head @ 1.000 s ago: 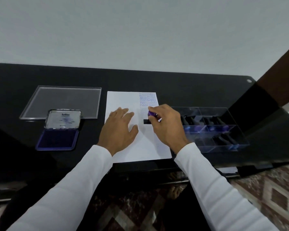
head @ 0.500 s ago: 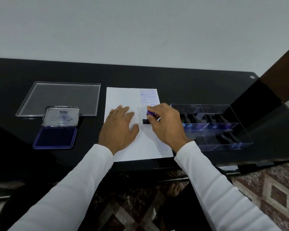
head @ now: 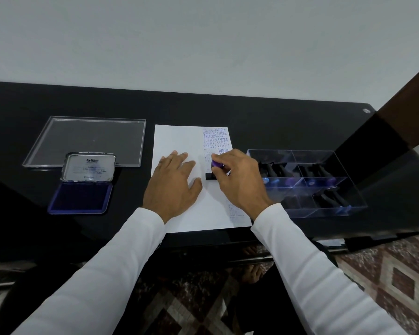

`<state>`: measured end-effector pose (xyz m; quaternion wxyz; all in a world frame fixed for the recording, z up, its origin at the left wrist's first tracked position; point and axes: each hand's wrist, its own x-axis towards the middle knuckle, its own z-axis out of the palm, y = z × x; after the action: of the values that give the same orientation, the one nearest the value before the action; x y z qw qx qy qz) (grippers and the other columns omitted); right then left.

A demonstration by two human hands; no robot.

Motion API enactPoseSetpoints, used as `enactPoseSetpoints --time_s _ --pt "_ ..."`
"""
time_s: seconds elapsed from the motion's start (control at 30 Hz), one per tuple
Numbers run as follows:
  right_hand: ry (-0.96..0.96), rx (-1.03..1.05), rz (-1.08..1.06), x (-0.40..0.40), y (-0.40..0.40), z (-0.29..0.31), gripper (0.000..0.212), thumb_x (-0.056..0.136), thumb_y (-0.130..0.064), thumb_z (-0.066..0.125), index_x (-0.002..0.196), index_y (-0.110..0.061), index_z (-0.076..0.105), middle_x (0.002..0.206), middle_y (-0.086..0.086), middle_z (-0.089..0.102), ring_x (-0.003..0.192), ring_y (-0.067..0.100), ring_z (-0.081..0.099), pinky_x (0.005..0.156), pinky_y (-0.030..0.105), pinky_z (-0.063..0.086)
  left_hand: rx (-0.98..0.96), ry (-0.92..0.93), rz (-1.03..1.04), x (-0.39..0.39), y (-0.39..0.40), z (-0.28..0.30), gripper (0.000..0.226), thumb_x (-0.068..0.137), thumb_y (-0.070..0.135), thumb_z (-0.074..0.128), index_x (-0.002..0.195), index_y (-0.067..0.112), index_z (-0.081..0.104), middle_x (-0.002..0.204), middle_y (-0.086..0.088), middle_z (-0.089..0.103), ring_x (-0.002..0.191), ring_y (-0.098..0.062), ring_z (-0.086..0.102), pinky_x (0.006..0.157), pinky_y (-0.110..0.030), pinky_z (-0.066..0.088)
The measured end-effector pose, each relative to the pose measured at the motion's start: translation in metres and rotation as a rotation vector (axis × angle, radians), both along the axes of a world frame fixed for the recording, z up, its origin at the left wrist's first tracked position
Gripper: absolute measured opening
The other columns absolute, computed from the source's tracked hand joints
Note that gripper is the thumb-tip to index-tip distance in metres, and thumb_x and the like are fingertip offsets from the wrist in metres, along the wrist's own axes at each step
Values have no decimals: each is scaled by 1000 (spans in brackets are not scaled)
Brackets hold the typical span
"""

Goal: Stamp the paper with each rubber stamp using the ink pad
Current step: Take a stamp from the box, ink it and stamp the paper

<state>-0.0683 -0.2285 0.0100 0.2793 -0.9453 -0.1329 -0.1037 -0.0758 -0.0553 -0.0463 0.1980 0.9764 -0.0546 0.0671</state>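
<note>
Here, right hand (head: pixel 237 182) pinches a stamp (head: pixel 214 169) down on the paper (head: pixel 177 139); left hand (head: pixel 172 187) lies flat, fingers spread, pressing the sheet.

Stamp has a purple knob between the fingertips and a black base touching the paper at frame centre, just right of the left thumb. Blue prints (head: pixel 215 139) (SAMPLE, AMENDED, AIR MAIL) run down the sheet's right edge above the stamp, fainter ones lower, by the right wrist. White sleeves on both arms. Right of centre, a clear divided box (head: pixel 348 209) holds more stamps (head: pixel 273 170), just beside the paper. Left of centre, the open ink pad (head: pixel 80 197), lid (head: pixel 88 166) raised, reads Artline. Behind it, upper left, a clear lid-like tray (head: pixel 87 139). All sit on a black table (head: pixel 264 117).
</note>
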Motion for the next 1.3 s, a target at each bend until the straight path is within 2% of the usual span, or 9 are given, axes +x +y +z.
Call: enactPoseSetpoints --time_s 0.17,0.37,0.47,0.77,1.07,1.2,1.3 --pt "13 -17 -1 0 1 1 32 92 -22 69 122 -12 70 115 5 68 99 19 64 95 35 55 8 -4 2 0 1 -1 55 100 51 49 148 22 50 162 -1 36 153 -23 23 122 -36 8" --pt "21 -43 1 -1 2 3 31 93 -22 68 123 -13 69 114 5 67 97 18 64 94 30 53 -5 -2 -3 -1 1 0 55 100 49 49 147 21 51 161 -2 38 153 -24 24 124 -40 13" --pt "3 -43 6 0 2 4 30 93 -20 68 121 -12 70 112 6 68 96 18 64 93 32 54 -7 -6 -2 -1 1 1 54 100 48 49 147 21 51 161 -2 38 153 -24 24 124 -39 12" --pt "-14 -1 26 0 0 6 19 86 -14 73 105 -10 75 97 5 69 82 17 63 83 33 56 -7 -3 -5 -1 2 0 55 100 50 48 148 22 51 161 -1 37 153 -23 24 124 -38 11" --pt "39 -84 16 6 0 4 33 96 -25 64 128 -16 66 118 6 66 101 19 63 93 31 53 -2 1 4 -1 2 -2 56 100 52 48 148 23 50 161 0 37 153 -23 24 124 -38 12" --pt "47 -70 14 6 0 4 35 95 -25 65 129 -16 66 120 5 66 103 19 63 95 31 53 -2 4 3 0 2 -2 56 100 52 48 148 23 49 162 0 36 153 -22 23 124 -39 12" --pt "37 -34 15 5 -1 4 31 93 -22 68 123 -16 70 115 3 67 97 17 63 93 31 54 -7 4 4 0 2 -2 56 100 52 49 148 23 50 161 -1 37 153 -23 24 124 -40 13"
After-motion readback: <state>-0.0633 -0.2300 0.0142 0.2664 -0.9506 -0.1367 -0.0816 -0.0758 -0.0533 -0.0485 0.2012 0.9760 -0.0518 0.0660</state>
